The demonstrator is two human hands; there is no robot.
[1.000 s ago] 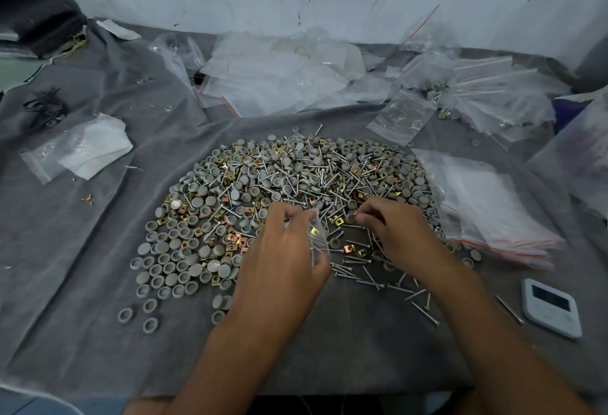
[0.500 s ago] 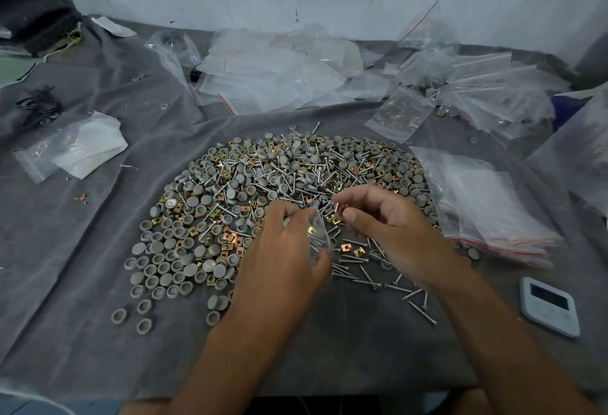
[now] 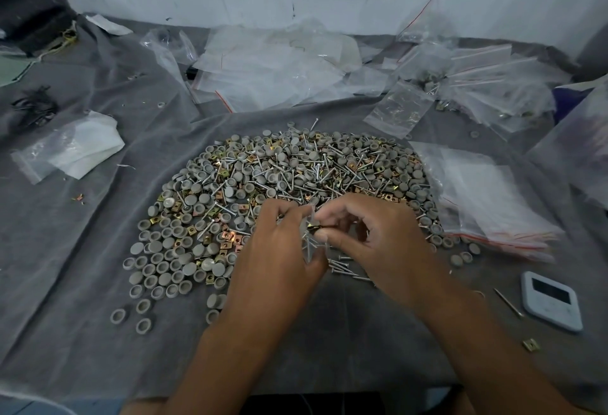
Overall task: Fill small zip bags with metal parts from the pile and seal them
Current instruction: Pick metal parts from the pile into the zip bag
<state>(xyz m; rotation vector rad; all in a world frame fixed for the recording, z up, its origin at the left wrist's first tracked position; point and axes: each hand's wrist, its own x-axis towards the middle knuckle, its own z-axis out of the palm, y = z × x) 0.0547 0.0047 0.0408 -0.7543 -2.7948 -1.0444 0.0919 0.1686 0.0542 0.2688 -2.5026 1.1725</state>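
Left hand (image 3: 279, 250) grips a small clear zip bag (image 3: 311, 243) with screws already inside; right hand (image 3: 371, 237) pinches a brass-coloured square clip (image 3: 315, 227) at the bag's mouth — both hands meet just over the near edge of the pile (image 3: 283, 177). Pile — grey caps, screws, brass clips — on grey cloth (image 3: 82, 266); stack of empty zip bags (image 3: 487, 197) right, white timer (image 3: 551, 304) near right.
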